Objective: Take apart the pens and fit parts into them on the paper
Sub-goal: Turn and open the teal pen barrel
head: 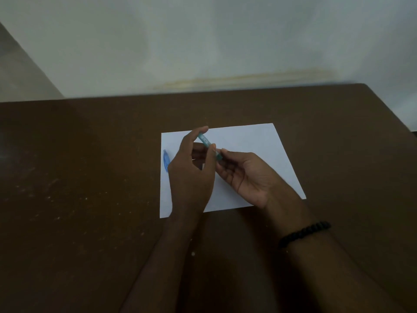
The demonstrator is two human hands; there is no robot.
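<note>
The brown bench [90, 177] carried the white paper [259, 150], and above it both hands met on one teal pen barrel [206, 142]. It slanted from far-left down to near-right; the left hand [191, 175] pinched its upper end, the right hand [243, 175] its lower. A blue pen part [166, 160] lay on the paper just left of the left hand.

Both hands hold a teal pen [207, 143] above the white paper [252, 145]: the left hand [191, 172] pinches its far end, the right hand [244, 175] its near end. A blue pen part [166, 160] lies on the paper's left edge, on the brown bench [90, 166].
</note>
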